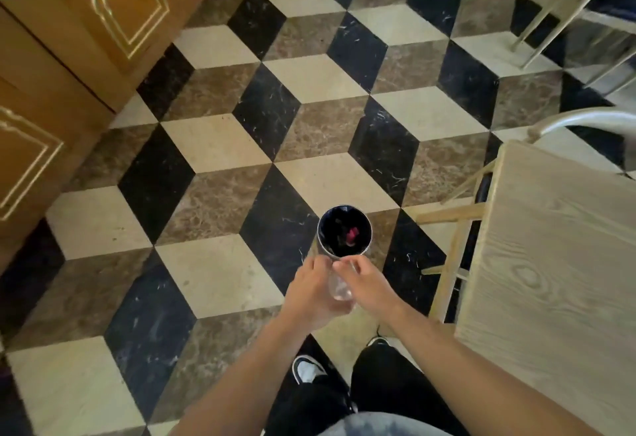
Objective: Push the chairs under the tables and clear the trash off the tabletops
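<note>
Two hands (311, 289) (370, 286) grasping one clear cup (340, 289), one bin (344, 232), one table (550, 263)

Cream, brown and black cube-patterned floor (213, 146); pale wood-grain table (557, 263).

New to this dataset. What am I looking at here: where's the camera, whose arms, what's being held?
There is no robot here. One wide-angle camera sits on a person's head and looks down, so the two bare arms are the wearer's. The left hand and right hand hold a clear plastic bottle together, just above a small round trash bin that stands on the patterned tile floor and already has something red in it. At right is a pale wooden table with a chair partly under it. The part of the tabletop in view shows no trash.
</note>
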Demonstrator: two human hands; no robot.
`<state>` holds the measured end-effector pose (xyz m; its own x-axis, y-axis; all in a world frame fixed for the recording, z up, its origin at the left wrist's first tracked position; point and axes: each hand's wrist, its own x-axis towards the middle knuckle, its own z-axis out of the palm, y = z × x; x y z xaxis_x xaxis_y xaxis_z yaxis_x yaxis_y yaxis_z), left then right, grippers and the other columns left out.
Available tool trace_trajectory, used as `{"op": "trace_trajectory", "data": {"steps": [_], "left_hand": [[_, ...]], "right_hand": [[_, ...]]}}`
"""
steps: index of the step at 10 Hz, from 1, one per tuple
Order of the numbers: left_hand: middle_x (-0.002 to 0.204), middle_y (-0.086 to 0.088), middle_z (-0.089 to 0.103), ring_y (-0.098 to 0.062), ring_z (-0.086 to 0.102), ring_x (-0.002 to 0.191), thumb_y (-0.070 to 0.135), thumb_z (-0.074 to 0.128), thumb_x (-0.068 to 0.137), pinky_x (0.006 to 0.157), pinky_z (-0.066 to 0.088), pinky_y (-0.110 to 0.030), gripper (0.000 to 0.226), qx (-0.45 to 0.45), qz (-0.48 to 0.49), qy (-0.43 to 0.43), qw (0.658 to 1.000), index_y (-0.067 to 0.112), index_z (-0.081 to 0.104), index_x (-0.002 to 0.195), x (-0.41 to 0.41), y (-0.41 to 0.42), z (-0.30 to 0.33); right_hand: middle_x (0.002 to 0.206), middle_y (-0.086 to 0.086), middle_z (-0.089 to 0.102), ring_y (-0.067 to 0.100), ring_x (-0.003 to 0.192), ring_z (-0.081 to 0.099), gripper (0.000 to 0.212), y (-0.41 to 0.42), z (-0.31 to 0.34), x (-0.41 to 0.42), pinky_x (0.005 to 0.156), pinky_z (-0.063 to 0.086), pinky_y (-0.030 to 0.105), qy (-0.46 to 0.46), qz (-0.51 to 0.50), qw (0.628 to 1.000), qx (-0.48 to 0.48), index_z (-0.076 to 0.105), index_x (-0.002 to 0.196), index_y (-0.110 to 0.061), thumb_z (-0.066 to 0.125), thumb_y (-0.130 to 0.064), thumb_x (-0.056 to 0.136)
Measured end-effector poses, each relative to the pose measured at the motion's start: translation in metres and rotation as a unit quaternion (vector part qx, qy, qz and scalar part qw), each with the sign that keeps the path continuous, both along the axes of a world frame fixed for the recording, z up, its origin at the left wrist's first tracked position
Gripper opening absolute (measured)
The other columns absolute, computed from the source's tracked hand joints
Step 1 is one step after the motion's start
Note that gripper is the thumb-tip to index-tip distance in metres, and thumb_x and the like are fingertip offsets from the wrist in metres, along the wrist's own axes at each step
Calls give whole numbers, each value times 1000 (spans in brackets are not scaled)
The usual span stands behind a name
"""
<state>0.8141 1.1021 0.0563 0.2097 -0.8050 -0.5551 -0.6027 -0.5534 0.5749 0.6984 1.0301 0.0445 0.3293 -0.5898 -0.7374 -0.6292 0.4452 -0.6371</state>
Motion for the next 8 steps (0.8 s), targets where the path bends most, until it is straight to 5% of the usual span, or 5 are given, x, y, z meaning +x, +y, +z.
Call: {"op": "trace_trajectory", "data": {"steps": [1, 2, 4, 6, 8], "left_hand": [[119, 4, 46, -19, 51, 114, 44, 84, 70, 87, 45, -29, 84, 46, -23, -15, 999, 25, 40, 139, 25, -39, -26], [132, -2, 48, -23, 51, 123, 45, 84, 74, 98, 47, -35, 91, 49, -46, -17, 998, 21, 36, 147, 48, -76, -40], [134, -6, 53, -22, 58, 116, 42, 67, 94, 88, 43, -31, 64, 66, -145, 8, 987, 18, 40, 147, 141, -175, -89], [124, -4, 60, -19, 63, 98, 36, 57, 101, 79, 47, -32, 46, 105, -231, -35, 967, 17, 47, 142, 258, -246, -102], [110, 0, 68, -20, 64, 98, 32, 55, 100, 75, 42, -31, 33, 119, -248, -28, 961, 17, 54, 129, 313, -298, -98]], "right_hand": [[104, 1, 69, 17, 83, 67, 32, -40, -29, -3, 65, 51, 29, 7, -62, 998, 28, 62, 114, -24, 62, -47, 91], [102, 2, 66, 20, 87, 68, 26, -76, -54, 3, 72, 58, 38, 14, -151, 987, 44, 60, 111, -23, 60, -44, 96], [101, 10, 69, 26, 82, 67, 40, -124, -123, 36, 69, 56, 39, 123, -356, 924, 70, 63, 124, -13, 64, -40, 95], [148, 16, 50, 39, 128, 53, 95, -137, -139, 85, 109, 42, 47, 199, -485, 841, 135, 10, 163, -26, 60, -61, 90], [137, 4, 49, 34, 126, 52, 84, -142, -126, 116, 110, 43, 53, 227, -536, 803, 128, 19, 161, -29, 51, -61, 91]]}}
